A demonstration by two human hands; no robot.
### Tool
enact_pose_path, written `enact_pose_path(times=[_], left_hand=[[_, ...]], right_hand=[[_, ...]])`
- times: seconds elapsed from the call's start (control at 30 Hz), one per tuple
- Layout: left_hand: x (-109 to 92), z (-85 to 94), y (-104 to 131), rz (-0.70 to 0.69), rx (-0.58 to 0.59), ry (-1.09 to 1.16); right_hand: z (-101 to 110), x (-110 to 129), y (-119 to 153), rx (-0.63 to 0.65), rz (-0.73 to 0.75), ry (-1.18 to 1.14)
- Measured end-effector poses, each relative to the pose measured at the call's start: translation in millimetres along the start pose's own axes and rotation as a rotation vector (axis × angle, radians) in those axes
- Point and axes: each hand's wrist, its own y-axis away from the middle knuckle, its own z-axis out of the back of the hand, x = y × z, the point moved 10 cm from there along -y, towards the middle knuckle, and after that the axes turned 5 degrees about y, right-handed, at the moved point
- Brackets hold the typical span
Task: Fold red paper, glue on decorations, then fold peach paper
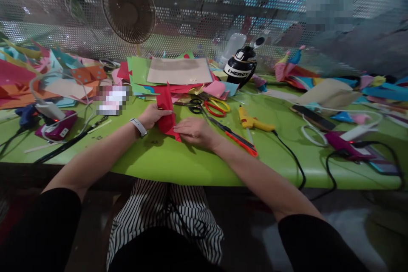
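Observation:
Between my hands, just above the green tabletop, is a folded piece of red paper standing roughly upright. My left hand, with a white band at the wrist, pinches its left side, the thumb lying across the paper. Fingers of my right hand press together on its lower right edge. Behind the paper are scissors with black handles and another pair with red and yellow handles. To the right of my right hand rest a red-and-black box cutter and a yellow glue gun.
Stacked paper sheets lie at the back, near a fan and a black bottle. Purple power strips stand left and right with trailing cords. Colourful paper pieces pile up at the left. The green table's front edge is close to me.

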Motion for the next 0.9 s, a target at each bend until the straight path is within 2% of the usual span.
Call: enact_pose_path(times=[0.1,0.17,0.23,0.3,0.33,0.4,0.47,0.53,0.6,0.67,0.9], left_hand=[[-11.8,6.5,-4.8,-0.043,-0.032,-0.043],[-30.4,16.4,-8.2,-0.147,-0.095,-0.110],[-57.8,18.3,-6.4,-0.342,-0.112,-0.345],[-76.8,-1.2,3.2,-0.566,0.011,-0.742],[-75.7,-15.6,10.0,-0.653,0.128,-0.948],[-57.9,-35.7,23.8,-0.753,0.368,-1.268],[-33.0,-40.5,31.3,-0.756,0.540,-1.486],[-11.5,-36.4,30.8,-0.692,0.635,-1.611],[2.0,-31.9,28.2,-0.637,0.688,-1.663],[7.0,-30.1,27.1,-0.630,0.709,-1.676],[0.3,-33.0,37.4,-0.743,0.618,-1.686]], right_hand=[[-5.3,-0.1,0.0,0.026,-0.002,0.007],[-7.2,-1.3,1.3,0.028,-0.008,-0.003],[-9.1,-4.3,3.5,0.038,-0.032,-0.013],[-10.8,-8.0,6.0,0.056,-0.067,-0.018],[-11.6,-9.8,7.1,0.070,-0.083,-0.025],[-13.5,-12.7,8.4,0.109,-0.113,-0.048],[-15.1,-16.3,8.6,0.152,-0.148,-0.069],[-15.6,-19.9,8.1,0.184,-0.183,-0.078],[-16.0,-20.7,7.6,0.206,-0.193,-0.079],[-17.4,-18.7,8.5,0.224,-0.185,-0.075],[-14.9,-0.1,14.6,0.196,-0.097,-0.032]])
